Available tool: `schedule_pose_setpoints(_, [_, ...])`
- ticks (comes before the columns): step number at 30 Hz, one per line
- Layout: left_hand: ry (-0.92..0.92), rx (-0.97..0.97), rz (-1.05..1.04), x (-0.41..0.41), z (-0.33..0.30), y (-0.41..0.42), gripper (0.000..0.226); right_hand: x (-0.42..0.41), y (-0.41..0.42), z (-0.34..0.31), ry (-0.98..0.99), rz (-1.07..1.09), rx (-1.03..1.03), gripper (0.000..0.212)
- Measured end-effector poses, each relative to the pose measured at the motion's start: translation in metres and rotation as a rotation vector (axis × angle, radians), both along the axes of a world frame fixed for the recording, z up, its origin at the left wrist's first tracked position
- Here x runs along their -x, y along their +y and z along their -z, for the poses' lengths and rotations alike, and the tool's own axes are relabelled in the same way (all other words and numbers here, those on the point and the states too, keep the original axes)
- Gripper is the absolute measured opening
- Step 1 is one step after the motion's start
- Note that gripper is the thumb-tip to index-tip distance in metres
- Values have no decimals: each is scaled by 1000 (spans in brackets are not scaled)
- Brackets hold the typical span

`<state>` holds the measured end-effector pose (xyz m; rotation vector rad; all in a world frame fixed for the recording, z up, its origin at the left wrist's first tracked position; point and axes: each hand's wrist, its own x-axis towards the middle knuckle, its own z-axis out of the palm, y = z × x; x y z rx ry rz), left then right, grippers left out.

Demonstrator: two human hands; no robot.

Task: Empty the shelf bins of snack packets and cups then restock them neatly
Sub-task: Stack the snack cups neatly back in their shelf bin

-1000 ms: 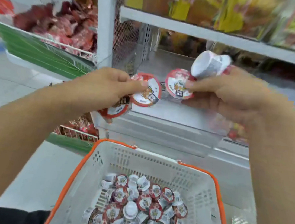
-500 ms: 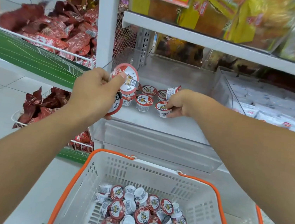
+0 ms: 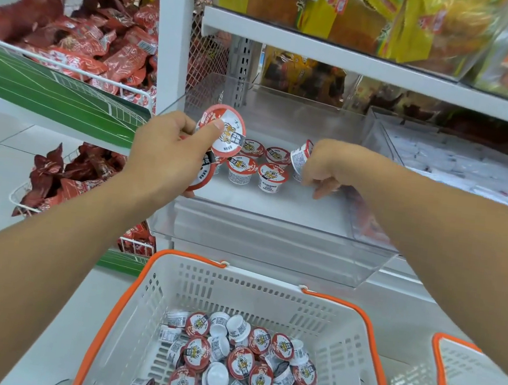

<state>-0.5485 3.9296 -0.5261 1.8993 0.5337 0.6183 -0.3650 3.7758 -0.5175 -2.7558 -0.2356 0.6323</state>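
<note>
Small white cups with red-rimmed lids stand upright in a short row (image 3: 258, 169) inside a clear plastic shelf bin (image 3: 271, 254). My left hand (image 3: 168, 154) grips two of these cups (image 3: 221, 131) at the bin's left side, one lid facing me. My right hand (image 3: 325, 165) is inside the bin and pinches a tilted cup (image 3: 300, 156) at the right end of the row. Below, a white basket with orange rim (image 3: 156, 263) holds several more of the same cups (image 3: 236, 364).
A second clear bin (image 3: 376, 133) to the right holds white packets. Red snack packets (image 3: 83, 36) fill wire racks at left. Yellow packets (image 3: 361, 14) sit on the shelf above. Another orange-rimmed basket (image 3: 442, 365) is at the lower right.
My right hand set one cup down in the row and now pinches a tilted cup at the row's right end. My left hand stayed near the bin's left side with its cups.
</note>
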Motion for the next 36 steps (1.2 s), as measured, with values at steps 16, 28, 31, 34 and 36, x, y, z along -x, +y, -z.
schedule_pose_setpoints(16, [-109,-17,-18,-8,10,2,39,-1,0,-24,-213,-312,349,54])
schedule_pose_setpoints(28, [-80,-55,-20,-11,16,4,40,-3,1,-10,-149,-289,320,55])
schedule_pose_setpoints(31, [-83,-46,-22,-11,16,4,40,3,14,-15,-399,-487,380,44])
schedule_pose_setpoints(34, [-85,14,-21,-13,15,3,38,3,40,12,-325,-756,256,72])
schedule_pose_setpoints(36, [-90,8,-37,-12,14,2,38,-6,54,39,-280,-817,267,74])
